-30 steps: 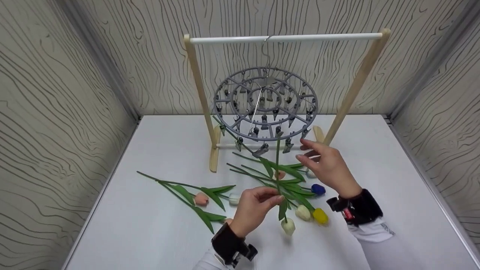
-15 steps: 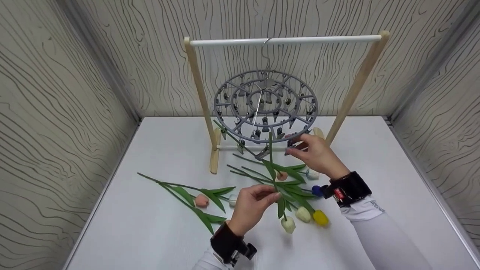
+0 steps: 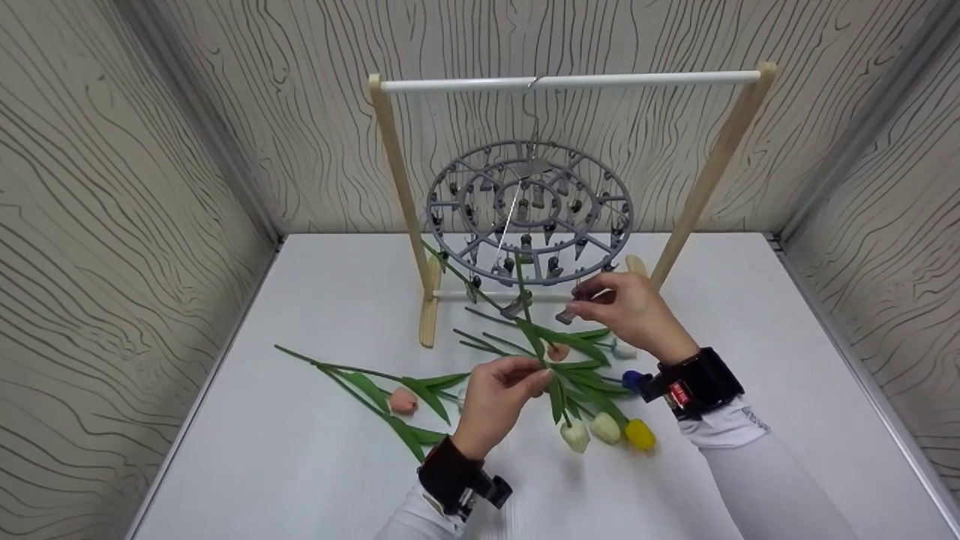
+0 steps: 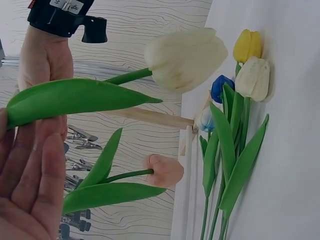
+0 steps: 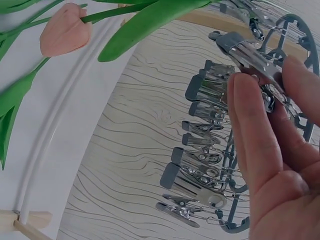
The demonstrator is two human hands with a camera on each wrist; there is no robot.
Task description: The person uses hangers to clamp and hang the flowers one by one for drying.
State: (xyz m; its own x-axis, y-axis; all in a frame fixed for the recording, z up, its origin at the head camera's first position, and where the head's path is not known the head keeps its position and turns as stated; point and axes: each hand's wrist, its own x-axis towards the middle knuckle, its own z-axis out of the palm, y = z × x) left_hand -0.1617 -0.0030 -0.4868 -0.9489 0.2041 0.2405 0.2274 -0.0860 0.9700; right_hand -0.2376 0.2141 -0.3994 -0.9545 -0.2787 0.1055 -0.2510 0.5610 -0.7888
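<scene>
Compared with a second ago, the right hand point(image 3: 628, 311) has moved left and now has a clip point(image 3: 566, 317) between its fingers, while the stem in the left hand point(image 3: 496, 401) leans further left. Nearest the person, the left hand pinches the stem of a white tulip point(image 3: 574, 436) between thumb and fingers; the bloom hangs down beyond the fingertips, and the stem rises past them towards the hanger's front rim. Whether that stem touches the rim cannot be told.

Just beyond, the right hand is closed in a pinch on the clip, at the front right of the round grey hanger point(image 3: 540, 223). The stem tip stands to the left of this clip, apart from it.

Under the hands, on the white worktop point(image 3: 337, 292), lie a yellow tulip point(image 3: 640, 434), a second white tulip point(image 3: 604, 428), a blue tulip point(image 3: 634, 381) and a pale blue tulip point(image 3: 622, 347). Further left lies a pink tulip point(image 3: 403, 400). Another pink bloom point(image 3: 558, 352) hangs slanted from the hanger, its stem in a front clip. Behind, a wooden stand point(image 3: 709, 180) carries the hanger on its white bar point(image 3: 637, 79).
</scene>
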